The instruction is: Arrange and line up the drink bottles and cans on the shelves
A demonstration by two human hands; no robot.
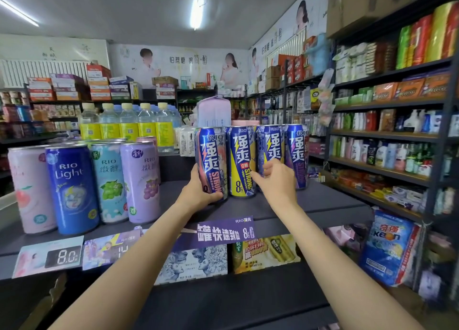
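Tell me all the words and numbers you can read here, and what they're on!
"RIO Light": blue can
"RIO": teal can
"RIO": purple can
"RIO", "STRONG", "8": yellow can
"RIO": shelf sign
"8.0": price tag
"KEON": blue bag
Small print on the far shelves: too blurred.

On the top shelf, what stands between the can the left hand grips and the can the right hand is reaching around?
In the head view, one yellow-and-blue can stands between the pink-accented can in the left hand and the blue can at the right hand.
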